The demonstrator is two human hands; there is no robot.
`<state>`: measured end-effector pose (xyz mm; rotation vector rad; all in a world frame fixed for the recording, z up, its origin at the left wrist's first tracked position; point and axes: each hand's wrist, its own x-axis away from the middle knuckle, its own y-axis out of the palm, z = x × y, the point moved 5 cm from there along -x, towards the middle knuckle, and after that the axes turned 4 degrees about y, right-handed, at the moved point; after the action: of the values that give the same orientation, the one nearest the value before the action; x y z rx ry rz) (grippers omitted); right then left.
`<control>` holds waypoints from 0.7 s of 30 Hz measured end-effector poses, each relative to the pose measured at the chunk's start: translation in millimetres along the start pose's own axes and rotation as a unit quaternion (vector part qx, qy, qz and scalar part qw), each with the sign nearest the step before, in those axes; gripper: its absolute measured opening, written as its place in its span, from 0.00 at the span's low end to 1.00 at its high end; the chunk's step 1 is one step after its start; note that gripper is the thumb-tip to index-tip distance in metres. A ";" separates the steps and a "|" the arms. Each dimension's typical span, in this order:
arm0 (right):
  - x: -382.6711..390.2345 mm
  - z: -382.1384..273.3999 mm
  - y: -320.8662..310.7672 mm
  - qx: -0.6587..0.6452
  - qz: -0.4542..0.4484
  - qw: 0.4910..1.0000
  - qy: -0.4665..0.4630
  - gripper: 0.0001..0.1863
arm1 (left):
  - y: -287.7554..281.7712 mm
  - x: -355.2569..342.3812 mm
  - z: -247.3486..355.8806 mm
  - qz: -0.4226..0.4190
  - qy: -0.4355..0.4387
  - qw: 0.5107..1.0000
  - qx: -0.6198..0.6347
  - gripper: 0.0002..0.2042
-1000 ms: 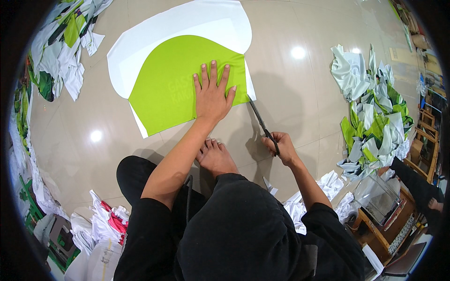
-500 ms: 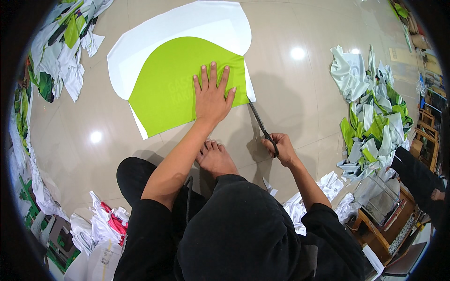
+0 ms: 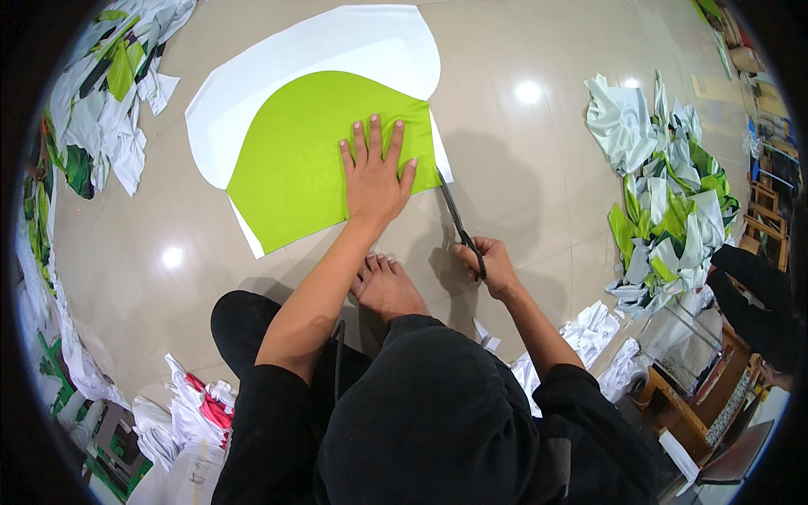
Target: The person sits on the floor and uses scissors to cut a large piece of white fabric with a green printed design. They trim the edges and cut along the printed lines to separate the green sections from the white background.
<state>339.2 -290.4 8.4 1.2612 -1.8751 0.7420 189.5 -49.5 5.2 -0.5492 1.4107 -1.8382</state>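
A: Where is the bright green cloth piece with the round top point(image 3: 290, 160)?
B: It lies flat on the shiny beige tile floor point(image 3: 555, 202), in front of the person. We can say where other things are from there.
A: What is that white bit?
B: A big, smooth white cloth piece point(image 3: 252, 80) lies under the green cloth. It sticks out past the round top, and a little at the left and right sides.
A: What does the left hand point(image 3: 374, 185) do?
B: It presses down flat on the right half of the green cloth. The fingers are spread wide, and it has hold of nothing.
A: And the right hand point(image 3: 490, 268)?
B: It is off the green cloth, below and to the right. Its fingers curl around the handles of some long black scissors point(image 3: 459, 220). The tips touch the green cloth at its bottom right corner. I can't tell how far apart the blades are.
A: Is there a foot?
B: Yes, a bare foot point(image 3: 389, 286), just below the green cloth.
A: What else is around?
B: A messy heap of green and pale cloth scraps point(image 3: 673, 219) sits well to the right of the green cloth. Another mixed heap of white and green cloth point(image 3: 109, 101) is to its upper left.
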 end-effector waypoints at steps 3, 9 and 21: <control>-1.0 1.6 4.7 -0.015 0.003 1.000 -0.007 0.20 | 0.4 -0.4 0.3 -0.001 0.002 1.000 -0.001 0.34; -3.6 9.5 13.1 -0.027 0.014 1.000 -0.003 0.19 | 1.0 -1.0 -0.7 -0.009 -0.001 1.000 -0.002 0.34; 2.4 14.2 43.3 -0.096 0.046 0.994 -0.005 0.19 | 1.8 0.2 -2.4 -0.007 -0.001 1.000 -0.004 0.34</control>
<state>294.4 -287.8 0.1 1.0667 -1.9719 0.5883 188.2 -48.4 2.7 -0.5670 1.4169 -1.8424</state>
